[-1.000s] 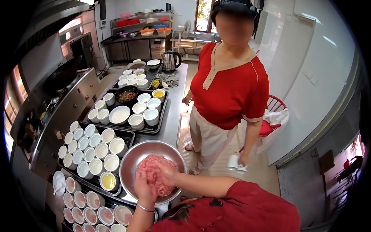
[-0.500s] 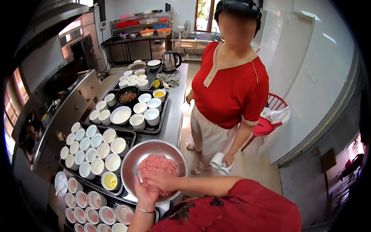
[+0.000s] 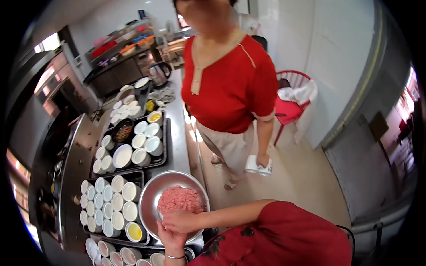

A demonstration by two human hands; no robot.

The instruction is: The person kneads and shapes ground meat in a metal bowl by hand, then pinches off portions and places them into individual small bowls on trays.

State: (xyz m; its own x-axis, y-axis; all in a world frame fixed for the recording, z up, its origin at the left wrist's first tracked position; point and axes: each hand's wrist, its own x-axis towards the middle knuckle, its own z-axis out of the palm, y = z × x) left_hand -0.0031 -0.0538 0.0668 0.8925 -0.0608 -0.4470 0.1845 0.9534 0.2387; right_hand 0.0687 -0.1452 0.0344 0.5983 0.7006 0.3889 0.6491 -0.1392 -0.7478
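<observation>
A wide steel bowl point(image 3: 150, 195) holds a mound of pink minced meat point(image 3: 179, 200). My two hands meet over its near side. The fingers of my right hand point(image 3: 181, 221) are curled in, and what they hold is hidden. Below it, my left hand point(image 3: 172, 238), with a bracelet on the wrist, cups against the right one; most of its fingers are covered. Left of the bowl, a black tray point(image 3: 144, 179) carries rows of white ramekins point(image 3: 117, 201), one with yellow liquid point(image 3: 133, 231). Nearer me, several ramekins point(image 3: 130, 256) have pink meat inside.
A person in a red top point(image 3: 230, 84) stands across the counter, white cups point(image 3: 258, 165) in one hand. Farther along are a second tray point(image 3: 165, 142) of ramekins, a dark bowl of chopped food point(image 3: 123, 130) and a kettle point(image 3: 159, 73). A red chair point(image 3: 290, 111) stands behind.
My view has turned and tilted. My hands have come closer together, and the right fingers, stretched out before, are now curled. The other person's cups have shifted slightly.
</observation>
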